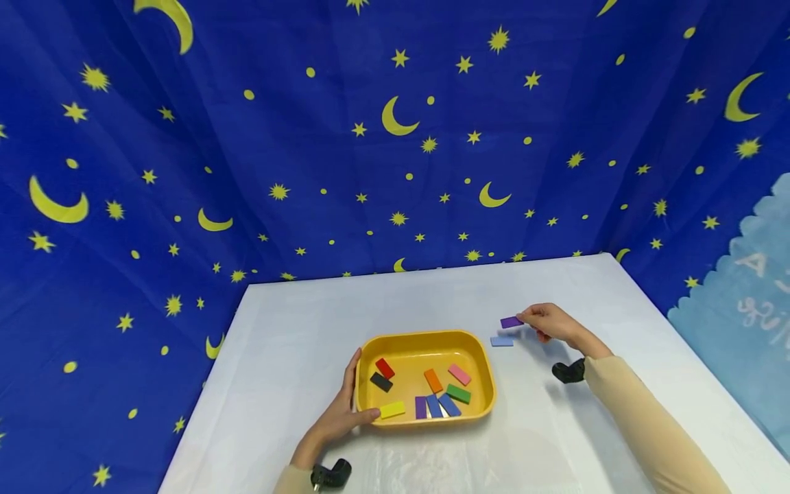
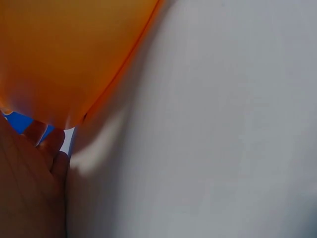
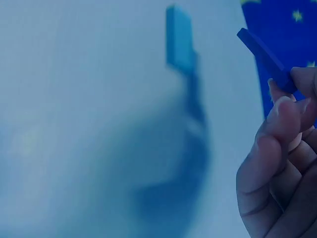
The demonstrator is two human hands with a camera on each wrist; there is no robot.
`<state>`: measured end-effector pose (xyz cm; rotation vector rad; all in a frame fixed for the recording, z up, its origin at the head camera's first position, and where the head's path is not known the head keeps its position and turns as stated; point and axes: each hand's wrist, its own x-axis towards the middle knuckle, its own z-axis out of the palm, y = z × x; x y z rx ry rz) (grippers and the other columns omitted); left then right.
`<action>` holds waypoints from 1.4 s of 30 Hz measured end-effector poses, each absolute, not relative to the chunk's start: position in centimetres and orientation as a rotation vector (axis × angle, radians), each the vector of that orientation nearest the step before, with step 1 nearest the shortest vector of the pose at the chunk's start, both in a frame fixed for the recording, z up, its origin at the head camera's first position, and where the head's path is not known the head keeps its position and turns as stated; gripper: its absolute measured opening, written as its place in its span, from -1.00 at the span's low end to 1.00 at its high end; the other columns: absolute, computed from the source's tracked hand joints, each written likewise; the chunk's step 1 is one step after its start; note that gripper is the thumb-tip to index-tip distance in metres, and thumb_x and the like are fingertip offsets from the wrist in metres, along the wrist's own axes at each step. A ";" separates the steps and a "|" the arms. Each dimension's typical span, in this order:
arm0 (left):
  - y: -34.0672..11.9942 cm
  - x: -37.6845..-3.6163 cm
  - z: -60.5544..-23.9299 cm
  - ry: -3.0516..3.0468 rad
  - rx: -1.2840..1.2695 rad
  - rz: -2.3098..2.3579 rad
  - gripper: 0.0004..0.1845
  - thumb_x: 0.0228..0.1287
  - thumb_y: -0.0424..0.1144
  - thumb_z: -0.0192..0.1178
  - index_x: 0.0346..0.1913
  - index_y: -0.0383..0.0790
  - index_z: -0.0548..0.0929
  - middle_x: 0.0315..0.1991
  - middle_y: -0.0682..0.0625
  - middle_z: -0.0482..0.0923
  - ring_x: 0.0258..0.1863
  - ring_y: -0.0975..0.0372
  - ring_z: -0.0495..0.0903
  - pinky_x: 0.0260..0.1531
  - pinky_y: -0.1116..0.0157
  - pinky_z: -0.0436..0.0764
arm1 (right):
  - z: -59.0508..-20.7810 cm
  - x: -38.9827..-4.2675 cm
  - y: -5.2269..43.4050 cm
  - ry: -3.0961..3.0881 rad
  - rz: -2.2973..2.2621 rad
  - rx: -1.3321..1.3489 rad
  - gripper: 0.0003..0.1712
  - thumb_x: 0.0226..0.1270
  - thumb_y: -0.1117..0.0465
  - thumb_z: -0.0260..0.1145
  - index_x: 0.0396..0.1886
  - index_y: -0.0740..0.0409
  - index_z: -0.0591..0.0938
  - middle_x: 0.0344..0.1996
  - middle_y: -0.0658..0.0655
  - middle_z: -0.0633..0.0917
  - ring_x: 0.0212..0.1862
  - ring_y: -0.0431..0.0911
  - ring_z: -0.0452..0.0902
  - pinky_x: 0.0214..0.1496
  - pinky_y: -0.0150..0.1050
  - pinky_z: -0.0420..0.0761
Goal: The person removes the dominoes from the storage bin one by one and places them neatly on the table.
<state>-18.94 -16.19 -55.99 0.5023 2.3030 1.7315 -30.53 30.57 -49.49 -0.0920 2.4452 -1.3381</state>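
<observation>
On the white table (image 1: 290,329), before a dark blue curtain with yellow moons and stars (image 1: 247,171), stands the yellow plastic tray with rounded corners (image 1: 426,341), the landmark for all places. Inside the tray lie flat rectangular blocks: a red block (image 1: 385,368) and a black block (image 1: 380,382) at its left, a yellow block (image 1: 391,409) at its near left rim, an orange block (image 1: 433,381), a pink block (image 1: 459,374) and a green block (image 1: 459,394) at its right, and purple and blue ones at its near rim. The left hand (image 1: 341,412) grips the tray's near left corner, fingers curled along the wall, thumb over the rim. To the right of the tray, the right hand (image 1: 549,321) pinches a small purple flat block (image 1: 511,322) between thumb and fingertips, above the table. A light blue flat block (image 1: 502,341) lies on the table, just beside the tray's far right corner
</observation>
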 end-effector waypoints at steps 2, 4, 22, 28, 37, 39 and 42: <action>-16.2 -18.8 -56.0 2.304 0.492 1.725 0.16 0.06 -0.17 0.37 0.48 0.32 -0.29 0.51 0.02 -0.37 0.45 0.02 -0.19 0.26 -0.22 -0.06 | -50.3 -30.5 31.4 2.434 -1.330 -0.050 -0.56 0.40 0.00 0.17 -0.16 0.36 0.58 -0.69 0.01 0.39 -0.62 -0.14 0.33 -0.55 -0.26 0.41; -16.2 -18.8 -55.9 2.305 0.488 1.723 0.16 0.06 -0.18 0.37 0.48 0.32 -0.30 0.51 0.02 -0.37 0.45 0.02 -0.19 0.26 -0.22 -0.06 | -50.9 -30.5 32.1 2.426 -1.332 -0.001 -0.56 0.39 -0.02 0.18 -0.19 0.34 0.59 -0.69 0.00 0.39 -0.61 -0.15 0.34 -0.54 -0.26 0.43; -16.3 -19.0 -55.9 2.316 0.420 1.694 0.19 0.03 -0.20 0.38 0.49 0.25 -0.31 0.51 0.02 -0.39 0.45 0.00 -0.21 0.25 -0.22 -0.06 | -52.0 -30.0 33.8 2.355 -1.292 0.021 -0.62 0.38 0.02 0.19 -0.50 0.24 0.51 -0.74 -0.02 0.41 -0.66 -0.18 0.34 -0.58 -0.33 0.38; -16.2 -19.1 -55.8 2.303 0.414 1.686 0.19 0.04 -0.24 0.37 0.51 0.12 -0.33 0.51 -0.04 -0.41 0.45 -0.03 -0.23 0.25 -0.22 -0.08 | -52.4 -30.0 33.9 2.382 -1.259 0.075 -0.62 0.35 0.01 0.23 -0.56 0.18 0.50 -0.75 -0.02 0.41 -0.67 -0.19 0.34 -0.60 -0.34 0.38; -16.2 -18.9 -56.0 2.309 0.469 1.718 0.17 0.02 -0.12 0.39 0.47 0.37 -0.29 0.51 0.07 -0.37 0.45 0.04 -0.21 0.25 -0.22 -0.08 | -52.4 -29.9 33.8 2.373 -1.244 0.090 -0.62 0.35 0.01 0.22 -0.55 0.18 0.50 -0.74 -0.01 0.44 -0.67 -0.19 0.37 -0.59 -0.33 0.41; -16.2 -18.9 -56.0 2.305 0.487 1.723 0.17 0.02 -0.14 0.39 0.48 0.34 -0.28 0.51 0.06 -0.37 0.45 0.03 -0.21 0.25 -0.23 -0.08 | -52.4 -29.9 33.8 2.360 -1.251 0.094 -0.62 0.35 0.01 0.22 -0.54 0.18 0.51 -0.73 -0.01 0.45 -0.67 -0.20 0.39 -0.59 -0.33 0.44; -16.3 -18.9 -56.0 2.305 0.504 1.720 0.18 0.03 -0.17 0.39 0.49 0.30 -0.29 0.51 0.05 -0.38 0.45 0.03 -0.21 0.25 -0.22 -0.07 | -52.4 -29.9 33.9 2.344 -1.267 0.100 -0.65 0.36 0.03 0.23 -0.50 0.20 0.54 -0.70 -0.01 0.47 -0.66 -0.20 0.42 -0.58 -0.33 0.48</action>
